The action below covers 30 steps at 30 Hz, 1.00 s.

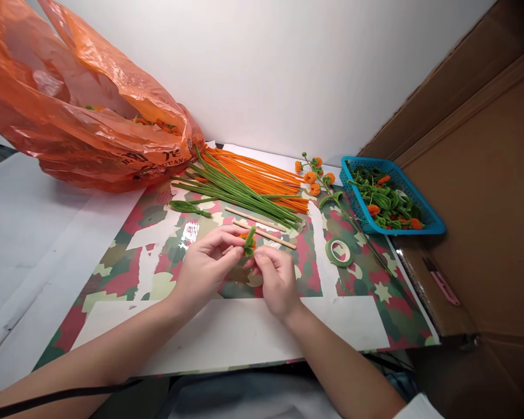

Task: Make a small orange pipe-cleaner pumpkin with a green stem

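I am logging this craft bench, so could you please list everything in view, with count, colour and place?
small flower piece: one, orange and green, pinched between both hands
wooden sticks: two, tan, behind the hands
pipe cleaners: a bundle, green and orange, back centre
folded leaf: one, green, left of the bundle
tape roll: one, green, right of the hands
flower stem: one, orange blooms, beside the basket
basket: one, blue, right, holding green and orange pieces
plastic bag: one, orange, back left
mat: one, camouflage print
left hand: on the piece
right hand: on the piece
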Motion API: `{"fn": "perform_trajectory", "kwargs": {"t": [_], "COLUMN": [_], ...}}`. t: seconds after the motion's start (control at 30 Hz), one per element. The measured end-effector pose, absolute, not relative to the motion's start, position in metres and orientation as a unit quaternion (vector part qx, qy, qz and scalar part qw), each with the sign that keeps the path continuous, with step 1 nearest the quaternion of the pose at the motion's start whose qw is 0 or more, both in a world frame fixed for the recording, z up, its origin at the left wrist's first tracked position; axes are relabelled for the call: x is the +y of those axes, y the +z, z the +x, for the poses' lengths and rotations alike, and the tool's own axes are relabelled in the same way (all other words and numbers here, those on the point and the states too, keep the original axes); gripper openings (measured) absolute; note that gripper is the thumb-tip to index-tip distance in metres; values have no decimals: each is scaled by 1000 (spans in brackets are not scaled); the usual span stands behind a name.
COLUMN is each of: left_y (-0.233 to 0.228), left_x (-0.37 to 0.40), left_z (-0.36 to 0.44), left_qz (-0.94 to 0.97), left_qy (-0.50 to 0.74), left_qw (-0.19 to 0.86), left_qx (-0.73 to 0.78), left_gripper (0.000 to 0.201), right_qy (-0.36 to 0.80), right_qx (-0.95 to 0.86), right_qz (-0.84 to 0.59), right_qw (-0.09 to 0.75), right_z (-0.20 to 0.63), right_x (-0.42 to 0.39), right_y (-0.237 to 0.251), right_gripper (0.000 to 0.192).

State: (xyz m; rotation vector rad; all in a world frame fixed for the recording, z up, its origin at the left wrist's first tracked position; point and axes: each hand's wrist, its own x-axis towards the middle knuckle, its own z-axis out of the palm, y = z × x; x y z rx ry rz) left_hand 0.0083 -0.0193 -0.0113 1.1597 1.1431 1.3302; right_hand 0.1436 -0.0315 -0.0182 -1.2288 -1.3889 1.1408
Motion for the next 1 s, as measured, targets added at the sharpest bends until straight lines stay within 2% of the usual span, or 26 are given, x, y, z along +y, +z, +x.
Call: {"fn": "perform_trajectory", "kwargs": {"t": [0.13,0.33,0.47,0.63,0.73,0.87,1.0], "left_y": [-13,-12,-14,-14,-14,-14,-13], "left_x": [-18,-18,-17,-13,-12,-15,-17], "left_z": [7,7,6,5,4,1,0], "left_qz": [482,452,391,310,307,385,439], "left_qy": [547,540,529,499,493,507,503], "left_qw": [491,521,572,654,675,616,608], "left_qx": [477,482,490,476,456,463,430], "left_gripper": [7,7,12,16,15,23,25], "right_qy": [465,489,555,557,541,467,347], "right_qx": [-551,-527,-483,-477,-487,-520,-639], "right_qz": [-493,-530,-510,-500,-500,-487,-452], "right_qw": [486,450,446,462,469,523,517], "right_z": [146,143,142,140,141,150,159], "right_x": [-31,-28,-25,-26,-27,-27,-25], "right_y": [-16,-16,-21,-23,-22,-21,-16], "right_gripper": [34,35,33,31,27,21,32]}}
